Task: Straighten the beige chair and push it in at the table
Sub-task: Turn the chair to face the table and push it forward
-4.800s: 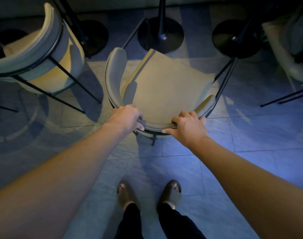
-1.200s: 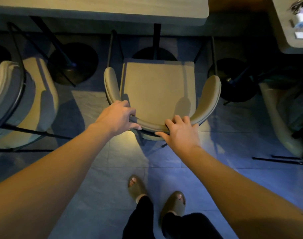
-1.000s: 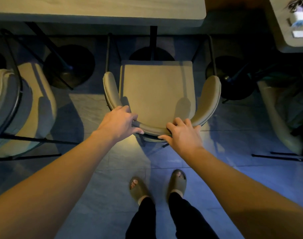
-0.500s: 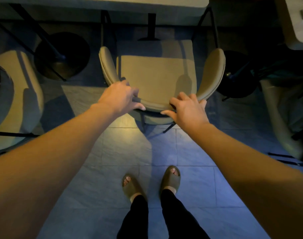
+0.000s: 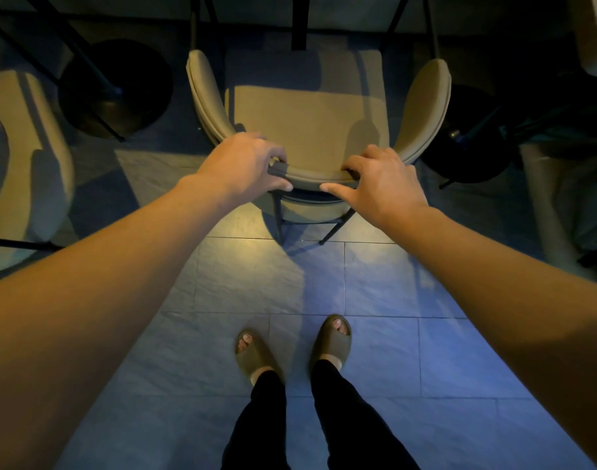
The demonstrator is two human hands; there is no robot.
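Observation:
The beige chair [image 5: 310, 127] faces squarely away from me, its curved backrest nearest me and the front of its seat in shadow under the table edge [image 5: 324, 8] at the top of the view. My left hand [image 5: 246, 166] grips the backrest rim left of centre, fingers curled over the top and thumb on the outside. My right hand [image 5: 380, 183] holds the same rim right of centre, fingers over the top. The table's dark centre post [image 5: 299, 25] stands just beyond the seat.
A second beige chair [image 5: 25, 157] stands at the left. Round black table bases sit at the left [image 5: 115, 88] and the right [image 5: 466, 137] of the chair. A pale wrapped object [image 5: 561, 198] lies at the right. My sandalled feet [image 5: 292, 347] stand on grey floor tiles.
The chair went from angled to square with the table, then slid forward so its seat front is under the table edge. Both hands stayed on the backrest and I stepped after it.

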